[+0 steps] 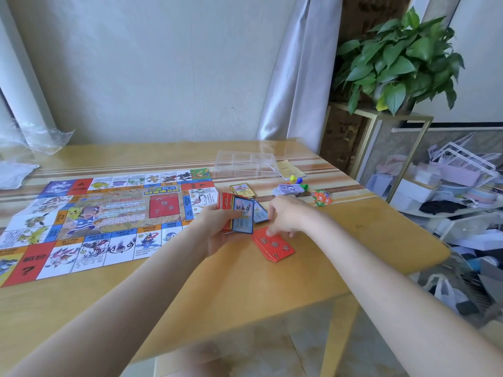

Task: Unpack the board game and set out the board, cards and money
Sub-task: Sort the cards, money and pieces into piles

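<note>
Near the middle of a wooden table (pixel 190 289), a person's two bare hands work close together over playing cards. The left hand (pixel 217 227) grips a fanned bundle of cards (pixel 239 213), red-backed ones behind and a blue-framed card in front. The right hand (pixel 285 216) reaches down with its fingers curled, the fingertips touching a small stack of red cards (pixel 273 246) lying flat on the table; whether it pinches a card cannot be told. A single blue card (pixel 260 213) lies between the two hands.

Just to the left, the game board (pixel 103 219) lies unfolded and flat, its edge under the left hand. Behind the hands sit a gold-edged pile of cards (pixel 243 190), a pile of purple play money (pixel 288 189), coloured pawns (pixel 298 182), orange tokens (pixel 321 198), a clear plastic tray (pixel 245 164) and a yellow leaflet (pixel 288 168). A leafy potted plant (pixel 394 63) stands on a shelf to the right.
</note>
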`<state>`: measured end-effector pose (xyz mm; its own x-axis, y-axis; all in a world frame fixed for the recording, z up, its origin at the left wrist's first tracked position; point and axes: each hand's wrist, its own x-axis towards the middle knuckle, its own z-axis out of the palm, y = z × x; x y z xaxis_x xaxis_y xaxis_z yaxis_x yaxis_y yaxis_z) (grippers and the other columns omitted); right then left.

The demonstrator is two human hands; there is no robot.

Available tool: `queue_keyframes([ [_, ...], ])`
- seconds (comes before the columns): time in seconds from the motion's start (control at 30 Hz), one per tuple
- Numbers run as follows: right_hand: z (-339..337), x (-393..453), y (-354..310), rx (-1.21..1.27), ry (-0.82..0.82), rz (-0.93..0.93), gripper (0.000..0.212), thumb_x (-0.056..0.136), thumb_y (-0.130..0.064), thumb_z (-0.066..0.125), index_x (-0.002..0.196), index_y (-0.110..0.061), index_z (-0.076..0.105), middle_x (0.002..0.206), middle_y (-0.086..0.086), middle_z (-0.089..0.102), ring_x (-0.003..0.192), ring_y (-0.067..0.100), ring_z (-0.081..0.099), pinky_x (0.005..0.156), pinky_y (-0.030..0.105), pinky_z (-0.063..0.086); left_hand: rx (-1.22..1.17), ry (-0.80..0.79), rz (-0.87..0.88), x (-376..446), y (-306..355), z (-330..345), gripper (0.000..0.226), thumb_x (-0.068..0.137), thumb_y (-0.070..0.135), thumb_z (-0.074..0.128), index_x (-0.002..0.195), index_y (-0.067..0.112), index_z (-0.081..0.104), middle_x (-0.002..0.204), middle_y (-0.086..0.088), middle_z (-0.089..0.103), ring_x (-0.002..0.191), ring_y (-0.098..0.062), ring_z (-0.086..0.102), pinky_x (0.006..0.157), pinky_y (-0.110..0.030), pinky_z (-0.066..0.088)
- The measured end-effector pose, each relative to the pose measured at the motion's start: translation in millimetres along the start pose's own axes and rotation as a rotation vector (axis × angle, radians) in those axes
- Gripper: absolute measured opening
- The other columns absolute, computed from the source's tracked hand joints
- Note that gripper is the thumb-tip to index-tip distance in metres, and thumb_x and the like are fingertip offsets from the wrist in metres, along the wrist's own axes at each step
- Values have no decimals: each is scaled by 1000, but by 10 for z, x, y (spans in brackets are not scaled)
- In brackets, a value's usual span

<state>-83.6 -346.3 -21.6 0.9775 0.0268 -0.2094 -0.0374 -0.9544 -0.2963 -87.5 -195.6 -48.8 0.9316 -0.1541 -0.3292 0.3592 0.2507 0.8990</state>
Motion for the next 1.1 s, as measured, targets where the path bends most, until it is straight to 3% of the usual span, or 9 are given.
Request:
queue_keyframes([
  [0.07, -70, 49, -24, 160, 109, -53, 24, 86, -22, 63, 99, -2, 63, 92, 13, 68, 62, 24, 62, 63, 29, 51, -54, 1, 20, 8, 21, -24, 15, 88, -2, 56, 102, 3, 56, 96, -16, 64, 82, -25, 64, 61, -36, 58],
  [0.17, -124, 69, -85, 645, 99, -97, 29, 87, -26, 65, 96, 1, 65, 80, 9, 63, 66, 19, 60, 59, 26, 53, -142, -31, 24, 23, 45, -28, 17, 88, 1, 58, 104, 1, 58, 97, -16, 66, 85, -24, 66, 64, -31, 58],
  [0.33, -88, 144, -93, 834, 172, -106, 11, 83, -15, 70, 87, -7, 64, 74, 6, 63, 58, 13, 56, 50, 18, 48, -212, -58, 65, 20, 152, 1, 19, 92, 12, 56, 107, 0, 59, 87, -15, 68, 68, -20, 71, 54, -28, 58],
  [0.47, -151, 292, -32, 1047, 347, -31, 12, 86, -5, 64, 78, -9, 57, 77, 9, 63, 55, 12, 56, 38, 15, 43, -251, 26, 131, 98, 282, -148, 27, 93, 9, 53, 117, -2, 52, 104, -21, 65, 90, -29, 67, 56, -34, 59],
  [0.53, -142, 385, 24, 969, 314, 3, 3, 86, -5, 64, 86, -7, 61, 85, 12, 63, 57, 12, 55, 42, 17, 43, -244, 61, 110, 134, 308, -235, 26, 93, 8, 53, 117, -2, 51, 98, -21, 65, 77, -27, 70, 49, -32, 57],
  [0.6, -77, 460, 53, 824, 233, 21, 14, 85, -6, 65, 98, -2, 65, 88, 13, 63, 64, 16, 55, 51, 22, 44, -210, 89, 72, 177, 303, -271, 26, 93, 8, 54, 117, -2, 50, 87, -18, 64, 65, -24, 68, 45, -31, 56],
  [0.77, 123, 585, 21, 457, 215, 60, 29, 80, -18, 73, 101, 1, 66, 97, 9, 61, 91, 23, 56, 79, 31, 45, -132, 77, -42, 305, 216, -151, 22, 93, 9, 54, 113, 0, 53, 85, -15, 63, 74, -24, 62, 50, -36, 56],
  [0.93, 213, 630, -12, 282, 276, 29, 29, 79, -22, 73, 102, -9, 61, 107, 5, 61, 100, 21, 57, 81, 31, 45, -107, 51, -69, 384, 172, -54, 20, 93, 9, 54, 111, 2, 53, 89, -14, 63, 78, -24, 62, 66, -41, 55],
  [1.1, 142, 604, -71, 216, 389, -24, 22, 85, -19, 64, 102, -6, 62, 108, 10, 64, 99, 25, 59, 81, 33, 48, -112, 84, 2, 374, 165, -95, 8, 91, 9, 56, 98, 5, 55, 87, -12, 63, 77, -22, 63, 59, -34, 57],
])
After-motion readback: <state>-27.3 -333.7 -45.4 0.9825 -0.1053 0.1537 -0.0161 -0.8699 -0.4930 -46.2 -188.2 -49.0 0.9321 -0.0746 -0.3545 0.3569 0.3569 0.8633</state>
